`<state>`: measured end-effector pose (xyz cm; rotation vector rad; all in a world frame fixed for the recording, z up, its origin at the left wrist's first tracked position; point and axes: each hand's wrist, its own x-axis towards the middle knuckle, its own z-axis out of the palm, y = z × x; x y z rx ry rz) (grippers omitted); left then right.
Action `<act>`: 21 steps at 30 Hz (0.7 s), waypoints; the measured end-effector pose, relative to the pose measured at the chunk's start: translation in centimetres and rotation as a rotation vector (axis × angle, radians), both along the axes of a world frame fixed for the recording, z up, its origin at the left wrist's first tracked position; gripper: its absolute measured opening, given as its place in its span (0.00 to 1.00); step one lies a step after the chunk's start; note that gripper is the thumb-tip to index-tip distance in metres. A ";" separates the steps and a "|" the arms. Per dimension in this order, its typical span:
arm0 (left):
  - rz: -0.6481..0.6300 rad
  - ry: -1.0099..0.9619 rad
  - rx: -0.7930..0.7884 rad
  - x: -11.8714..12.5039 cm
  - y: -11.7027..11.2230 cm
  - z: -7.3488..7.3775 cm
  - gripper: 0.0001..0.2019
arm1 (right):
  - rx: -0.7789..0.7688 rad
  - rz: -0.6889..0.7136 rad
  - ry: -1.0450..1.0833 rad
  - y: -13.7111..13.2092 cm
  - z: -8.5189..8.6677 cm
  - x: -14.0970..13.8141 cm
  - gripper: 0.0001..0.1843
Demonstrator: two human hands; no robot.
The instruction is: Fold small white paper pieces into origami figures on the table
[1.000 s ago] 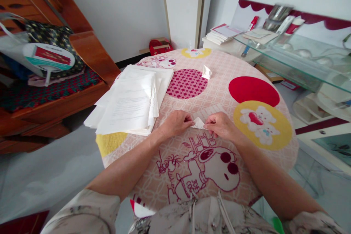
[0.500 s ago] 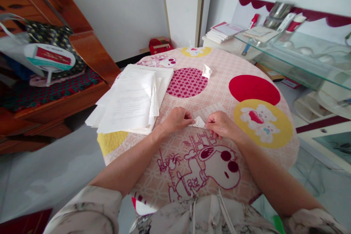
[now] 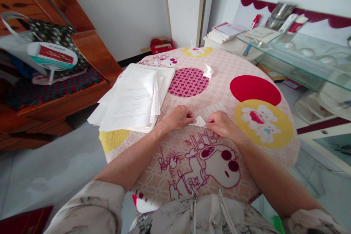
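Domestic living room, viewed from a seat at a round table
The table (image 3: 255, 89) carries a cartoon-print cloth and a pile of loose paper sheets (image 3: 134, 98); beside it stand a carved wooden bench (image 3: 90, 55) with a knitted cushion (image 3: 41, 93) and a hand fan (image 3: 52, 55), a glass shelf (image 3: 301, 62) bearing household tubes and a steel cup (image 3: 282, 9), and stacked booklets (image 3: 223, 32)

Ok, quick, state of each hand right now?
Left hand: closed, pinching the small folded paper.
Right hand: closed, pinching the other side of it.
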<state>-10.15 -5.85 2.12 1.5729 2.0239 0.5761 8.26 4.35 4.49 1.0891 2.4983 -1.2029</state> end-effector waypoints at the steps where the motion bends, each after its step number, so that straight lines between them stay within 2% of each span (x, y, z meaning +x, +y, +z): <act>1: -0.004 0.012 0.003 0.0 0.0 0.0 0.08 | 0.002 0.002 -0.001 0.0 0.0 0.0 0.16; 21: -0.029 0.204 -0.033 0.7 -0.3 -0.1 0.10 | 0.019 0.009 0.009 0.0 -0.2 0.0 0.15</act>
